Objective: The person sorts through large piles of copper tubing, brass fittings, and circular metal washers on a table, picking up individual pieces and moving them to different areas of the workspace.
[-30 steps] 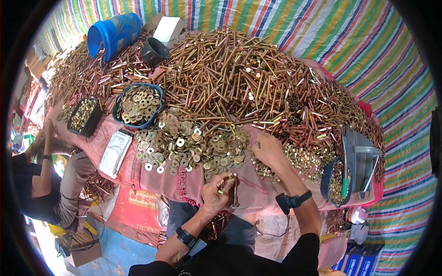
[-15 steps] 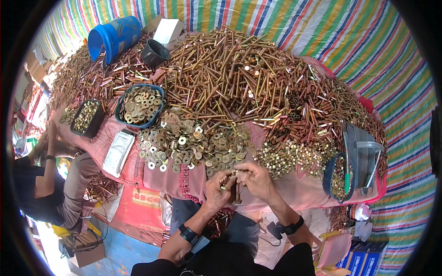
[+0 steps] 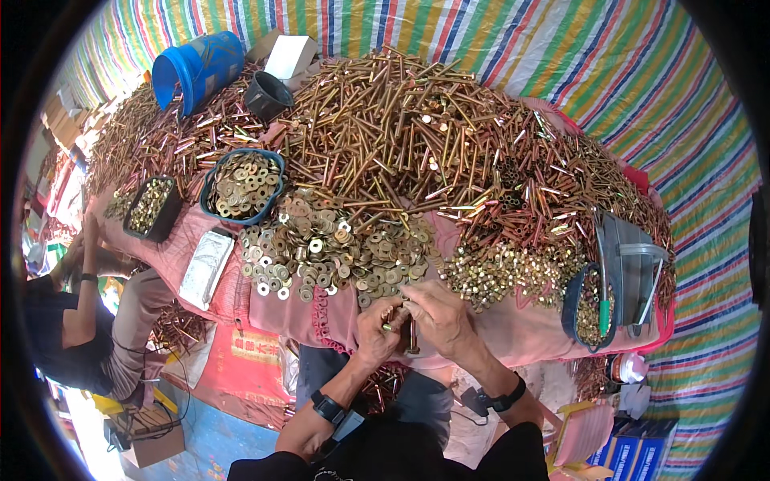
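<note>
My left hand and my right hand meet at the near edge of the table, both closed on a brass-coloured bolt that hangs downward between them. My left fingers pinch small fittings at its upper end. Just beyond my hands lies a spread of gold washers. To the right sits a heap of small brass nuts. A big pile of long bolts covers the table behind.
A blue bowl of washers, a black tray, a blue bucket and a black cup stand at left. Grey and blue containers sit at right. Another person sits at the left edge.
My right hand came back from the nut heap to the bolt in my left hand. Both hands now work together at the bolt's top.
</note>
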{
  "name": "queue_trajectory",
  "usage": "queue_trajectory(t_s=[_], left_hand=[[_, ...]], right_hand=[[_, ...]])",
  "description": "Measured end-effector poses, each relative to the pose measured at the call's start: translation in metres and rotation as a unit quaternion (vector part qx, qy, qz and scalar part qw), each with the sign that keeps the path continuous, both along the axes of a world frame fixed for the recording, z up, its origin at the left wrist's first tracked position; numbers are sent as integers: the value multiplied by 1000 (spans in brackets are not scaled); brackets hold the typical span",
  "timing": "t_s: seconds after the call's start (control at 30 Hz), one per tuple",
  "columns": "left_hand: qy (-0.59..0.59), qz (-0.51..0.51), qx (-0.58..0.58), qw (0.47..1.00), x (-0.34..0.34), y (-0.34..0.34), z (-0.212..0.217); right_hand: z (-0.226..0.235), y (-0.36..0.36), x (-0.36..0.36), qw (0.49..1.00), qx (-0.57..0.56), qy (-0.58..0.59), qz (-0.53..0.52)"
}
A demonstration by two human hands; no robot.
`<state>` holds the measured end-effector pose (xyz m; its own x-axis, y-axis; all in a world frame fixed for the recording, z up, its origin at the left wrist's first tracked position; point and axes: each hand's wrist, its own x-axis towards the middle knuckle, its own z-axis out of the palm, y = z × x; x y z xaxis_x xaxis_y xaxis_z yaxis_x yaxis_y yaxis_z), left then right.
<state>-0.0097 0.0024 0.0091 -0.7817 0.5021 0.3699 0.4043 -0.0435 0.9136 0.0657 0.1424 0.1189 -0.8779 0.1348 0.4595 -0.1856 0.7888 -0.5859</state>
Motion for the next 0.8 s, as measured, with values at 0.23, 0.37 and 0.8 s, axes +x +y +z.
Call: queue_trajectory(t_s=[0.23, 0.37, 0.8], left_hand=[[-5, -4, 28, 1000, -1, 0, 0], [8, -17, 46, 999, -2, -1, -4], [-16, -9, 8, 1000, 0, -1, 2]], right_hand=[[-1, -13, -4, 998, 26, 17, -45], [6, -11, -7, 997, 71, 20, -35], [-7, -6, -2, 998, -43, 19, -32]])
